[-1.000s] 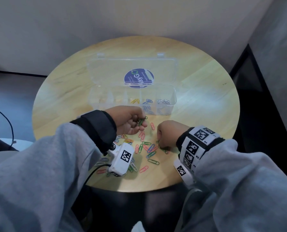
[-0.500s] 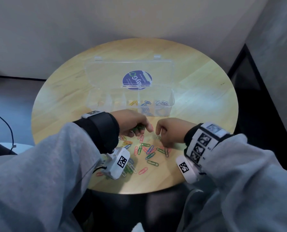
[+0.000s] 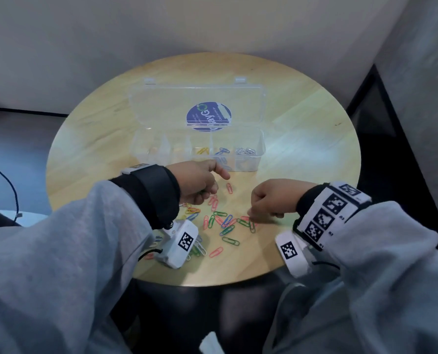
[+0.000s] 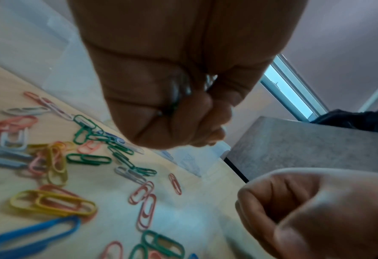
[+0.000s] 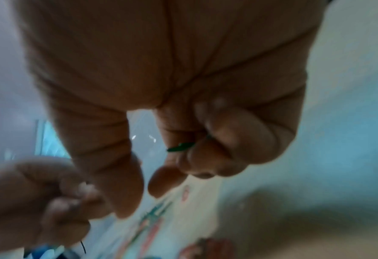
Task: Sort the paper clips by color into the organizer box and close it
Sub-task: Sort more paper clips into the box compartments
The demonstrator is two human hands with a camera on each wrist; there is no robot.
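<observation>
A clear organizer box point(image 3: 260, 159) stands open on the round table, its lid point(image 3: 161, 108) laid back; yellow point(image 3: 202, 150), blue point(image 3: 223, 150) and silver clips point(image 3: 246, 151) lie in separate compartments. Loose coloured paper clips point(image 3: 225, 223) are scattered in front of it. My left hand point(image 3: 212, 185) is a fist just before the box; in the left wrist view it point(image 4: 183, 105) grips green clips point(image 4: 175, 99), mostly hidden. My right hand point(image 3: 253, 215) is curled over the pile's right edge; a green clip point(image 5: 181, 146) is tucked under its curled fingers, thumb and forefinger pointing down.
The wooden table point(image 3: 302, 154) has a near edge just under both wrists. Walls enclose it behind and to the right. A black cable point(image 3: 8, 185) hangs at the left. A blue round sticker point(image 3: 209, 116) marks the lid.
My right hand rose from the pile to meet the left hand, then dropped back onto the pile. My left hand turned knuckles-up, hiding its green clips, and moved slightly toward the box.
</observation>
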